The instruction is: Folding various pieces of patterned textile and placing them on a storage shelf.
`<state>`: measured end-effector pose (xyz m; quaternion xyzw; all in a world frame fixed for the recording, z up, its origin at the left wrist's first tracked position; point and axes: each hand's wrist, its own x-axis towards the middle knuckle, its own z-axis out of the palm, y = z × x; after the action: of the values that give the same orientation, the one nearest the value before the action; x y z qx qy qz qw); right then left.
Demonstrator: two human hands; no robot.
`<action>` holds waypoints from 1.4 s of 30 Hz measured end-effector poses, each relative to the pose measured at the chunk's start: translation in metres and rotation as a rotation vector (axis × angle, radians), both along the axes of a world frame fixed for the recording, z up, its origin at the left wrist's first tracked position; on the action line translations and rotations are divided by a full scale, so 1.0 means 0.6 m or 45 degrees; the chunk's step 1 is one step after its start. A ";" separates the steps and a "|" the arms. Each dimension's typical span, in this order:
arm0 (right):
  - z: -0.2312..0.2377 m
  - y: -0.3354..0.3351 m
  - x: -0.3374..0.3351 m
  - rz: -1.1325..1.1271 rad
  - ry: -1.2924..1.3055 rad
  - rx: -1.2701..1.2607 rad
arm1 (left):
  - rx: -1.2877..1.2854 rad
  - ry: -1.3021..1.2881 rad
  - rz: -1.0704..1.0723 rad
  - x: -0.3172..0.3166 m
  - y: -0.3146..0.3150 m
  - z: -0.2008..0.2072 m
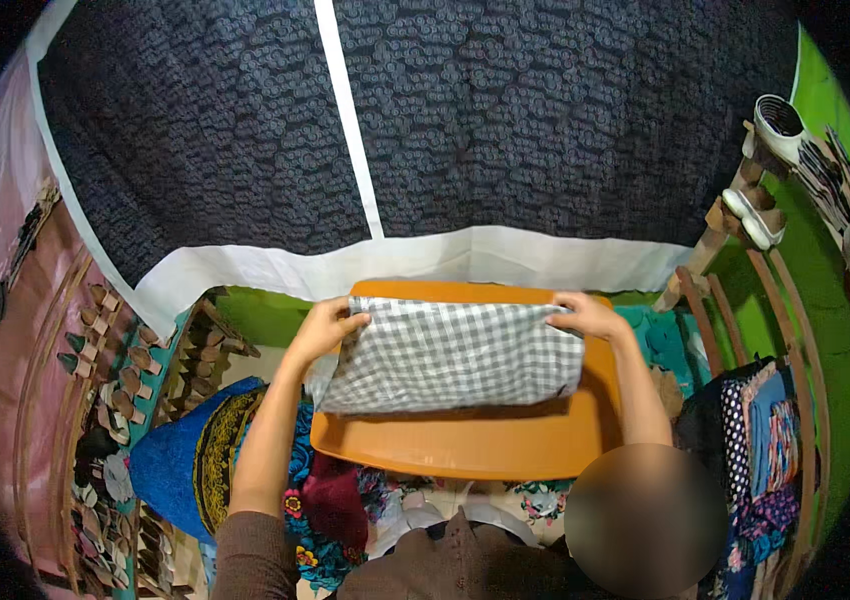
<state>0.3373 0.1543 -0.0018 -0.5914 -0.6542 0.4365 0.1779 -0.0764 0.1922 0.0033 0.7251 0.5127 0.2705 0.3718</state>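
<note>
Pinching the upper left corner between thumb and fingers, the left hand (331, 326) is holding a grey-and-white checked cloth (460, 356); the right hand (588, 317) is likewise clamping near the upper right corner. The cloth is stretching as a wide panel between both hands, over the orange desk (465, 448). Its lower edge is blurring slightly, so contact with the desk cannot be judged. Beyond, dark patterned fabric (505, 125) with a white border is spreading. Shoes (130, 383) are sitting at left; folded clothes (773, 440) are lying at right.
</note>
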 end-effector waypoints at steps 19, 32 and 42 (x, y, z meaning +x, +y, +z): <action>0.290 0.073 0.026 0.003 0.171 1.301 | 1.382 -0.335 0.351 0.074 0.034 0.244; -0.274 -0.199 0.063 0.498 -0.143 0.430 | 0.288 0.062 0.242 0.070 -0.360 -0.242; -0.214 -0.381 0.021 0.211 -0.186 -0.362 | -0.007 0.223 0.122 0.026 -0.475 -0.220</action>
<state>0.3499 -0.0743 -0.1303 -0.5846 -0.6437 0.4937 0.0080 -0.0608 -0.0929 -0.1289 0.7198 0.5779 0.2221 0.3140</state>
